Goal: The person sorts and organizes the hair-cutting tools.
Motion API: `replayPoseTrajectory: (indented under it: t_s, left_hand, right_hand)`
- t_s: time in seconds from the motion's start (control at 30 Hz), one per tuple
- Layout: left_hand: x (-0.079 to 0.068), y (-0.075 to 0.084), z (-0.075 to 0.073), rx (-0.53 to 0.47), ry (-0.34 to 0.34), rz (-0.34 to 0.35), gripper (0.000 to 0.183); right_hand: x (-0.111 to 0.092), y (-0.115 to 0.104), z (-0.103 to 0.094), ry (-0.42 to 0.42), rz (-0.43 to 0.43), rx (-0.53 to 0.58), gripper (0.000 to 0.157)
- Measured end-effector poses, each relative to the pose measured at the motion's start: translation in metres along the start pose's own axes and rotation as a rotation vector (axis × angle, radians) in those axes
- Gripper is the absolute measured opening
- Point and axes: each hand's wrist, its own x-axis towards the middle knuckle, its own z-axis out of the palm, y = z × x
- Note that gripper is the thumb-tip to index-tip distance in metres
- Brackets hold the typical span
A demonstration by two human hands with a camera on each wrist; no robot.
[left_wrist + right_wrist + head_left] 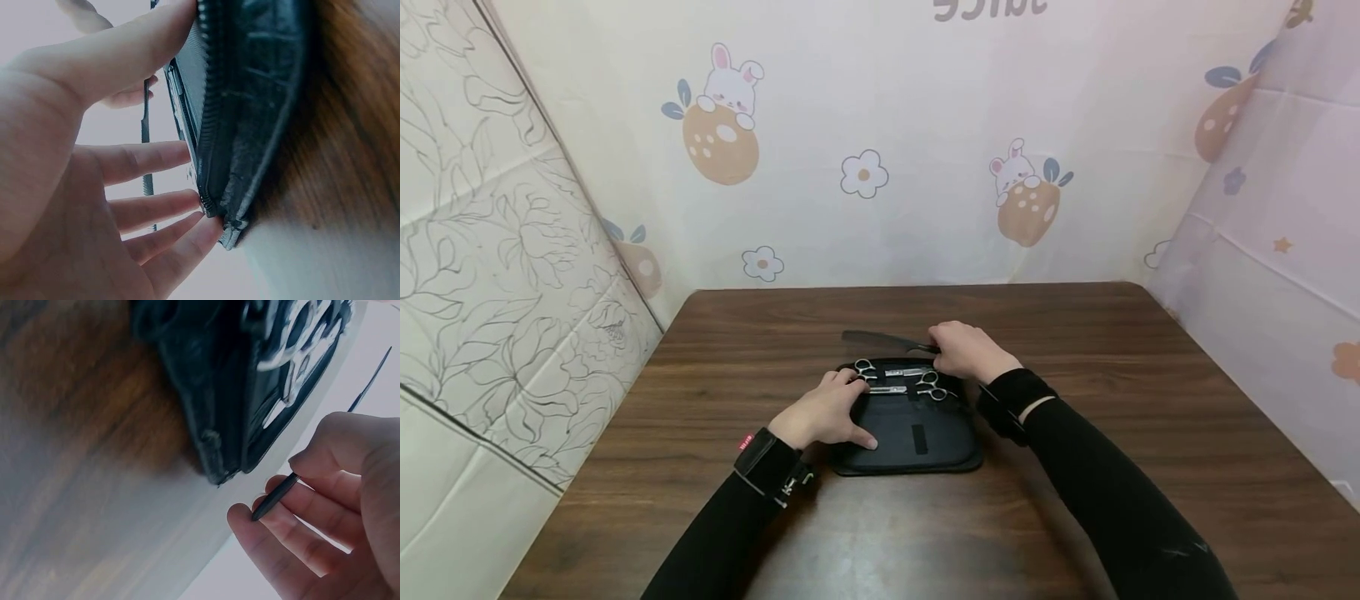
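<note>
**Handled comb in the right-hand pinch, case under the left**

Right hand point(967, 350): thumb and fingertips pinch the handled comb point(883, 337) by its handle, just beyond the case's far edge. Left hand point(829, 410): fingers spread wide, thumb laid on the black zippered case point(887, 450), fingertips at its scissors end. From my remote seat I'd want the pinch firm but light, the comb level, and the left palm steadying the case.

Outward: upper scissors point(904, 372) and lower scissors point(887, 390) lie in the case; their finger loops could snag the comb. Wooden table point(715, 375) beneath; rabbit-print curtain point(925, 100) behind.
</note>
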Motion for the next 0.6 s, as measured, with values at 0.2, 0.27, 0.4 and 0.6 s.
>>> replayPoseTrajectory:
  t_s: [0.2,0.27,0.4,0.6]
  left_hand:
    - [-0.002,0.0,0.0,0.012,0.007,0.005,0.085]
    - [-0.002,0.0,0.0,0.018,0.01,0.004,0.085]
    - [-0.002,0.001,0.0,0.029,0.015,0.008,0.085]
    - [-0.003,0.004,-0.003,0.039,0.009,0.01,0.083]
  right_hand:
    - [-0.01,-0.006,-0.001,0.015,-0.026,0.057,0.015]
    - [-0.015,-0.007,-0.002,0.028,-0.044,0.079,0.015]
    - [-0.026,-0.009,-0.004,0.047,-0.062,0.127,0.016]
    - [-0.038,-0.008,-0.005,0.053,-0.062,0.151,0.016]
